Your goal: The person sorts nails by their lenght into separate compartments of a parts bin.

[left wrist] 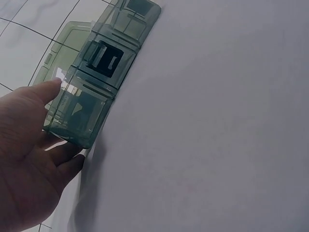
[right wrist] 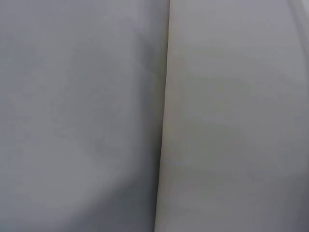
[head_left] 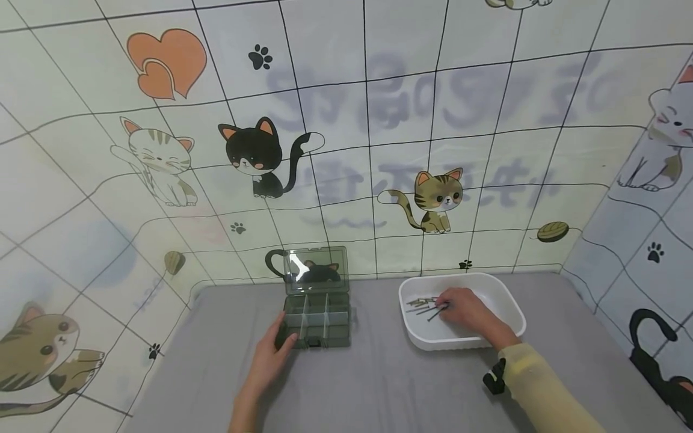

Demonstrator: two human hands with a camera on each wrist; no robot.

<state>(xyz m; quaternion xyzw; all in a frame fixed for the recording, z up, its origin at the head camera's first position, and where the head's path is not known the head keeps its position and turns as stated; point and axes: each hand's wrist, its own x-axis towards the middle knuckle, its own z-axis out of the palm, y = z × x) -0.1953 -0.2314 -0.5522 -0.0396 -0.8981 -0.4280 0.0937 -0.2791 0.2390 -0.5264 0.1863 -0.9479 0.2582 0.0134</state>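
On the left, a translucent green compartment box (head_left: pixel 317 320) sits with its lid (head_left: pixel 316 270) raised against the backdrop. My left hand (head_left: pixel 273 349) grips its near left corner. In the left wrist view, the thumb of my left hand (left wrist: pixel 31 130) lies over the rim of the box (left wrist: pixel 84 108) and the other fingers are against its side and bottom edge. My right hand (head_left: pixel 468 310) reaches into a white tray (head_left: pixel 511 325), fingers curled down. Its fingertips pinch a long thin metal piece (head_left: pixel 434 315), partly hidden by them. Several similar small pieces (head_left: pixel 417 302) lie beside it.
Box and tray stand on a grey cloth surface (head_left: pixel 373 379), near a cat-print backdrop (head_left: pixel 373 210). A black strap device (head_left: pixel 494 377) sits at the right sleeve. Only pale, blurred surfaces fill the right wrist view.
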